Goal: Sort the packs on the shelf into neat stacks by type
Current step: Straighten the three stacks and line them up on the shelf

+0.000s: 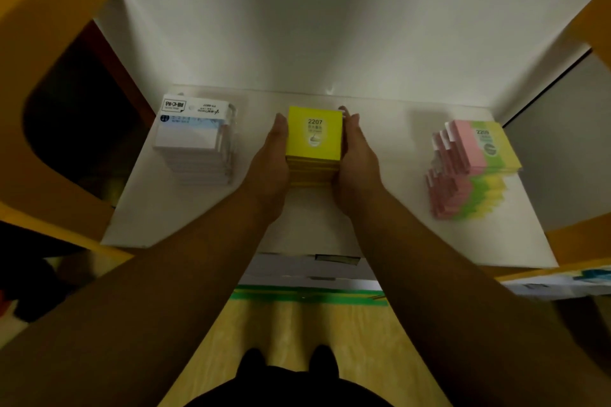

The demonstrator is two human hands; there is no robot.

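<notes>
Hands on the middle pile here: the left hand (272, 155) and the right hand (355, 155) are pressed flat against opposite sides of the stack of square yellow sticky-note packs (313, 145), palms facing in, fingers pointing toward the back of the shelf. So both hands are clamping that stack between them rather than curling around it. Top pack has "2207" printed on it, and the stack sits roughly in the centre of the flat white shelf board (380, 208).

Off to the left, well apart from the hands, there's a stack of white clear-wrapped note packs with black printed labels (195, 142). It looks pretty square, though the lower packs step out a bit toward the front.

Over on the right side of the shelf is the stack of pink, green and yellow striped sticky-note packs (472, 165). That one is messier: the upper few packs sit shifted back from the lower ones, so it reads as two offset lumps, and the pink edges fan out on the left.

Orange shelf frame (49, 26) runs around the sides, a white back panel (330, 26) is behind everything, and there's a yellowish wood-look floor (297, 334) below the shelf edge.
</notes>
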